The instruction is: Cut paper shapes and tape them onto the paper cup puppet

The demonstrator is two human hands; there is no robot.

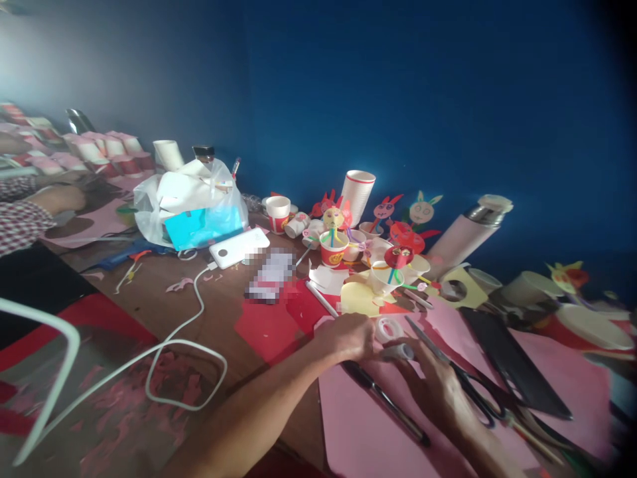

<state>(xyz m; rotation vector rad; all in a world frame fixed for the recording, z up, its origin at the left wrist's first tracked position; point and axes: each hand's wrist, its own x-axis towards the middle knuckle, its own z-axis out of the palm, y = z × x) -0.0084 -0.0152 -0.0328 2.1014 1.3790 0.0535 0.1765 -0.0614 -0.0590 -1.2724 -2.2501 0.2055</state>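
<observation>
My left hand (352, 335) is closed, with its fingertips curled downward beside a roll of clear tape (389, 330); what they grip is hidden. My right hand (434, 375) has its fingers around a small grey-white roll (399, 352), just below the tape. Under both hands lies pink paper (371, 425). A black craft knife or pen (385, 401) rests on it between my forearms. Black-handled scissors (480, 395) lie beside my right hand, blades pointing up and left. A white pen-like stick (322, 299) lies beyond my left hand.
Paper cups (334, 247) with paper animal faces stand beyond my hands. A pale thermos (465, 232) leans at right, near a dark flat case (517, 365). At left are a power bank (239, 247), its white cable, a plastic bag (149, 209), pink scraps and another person's hand (64, 199).
</observation>
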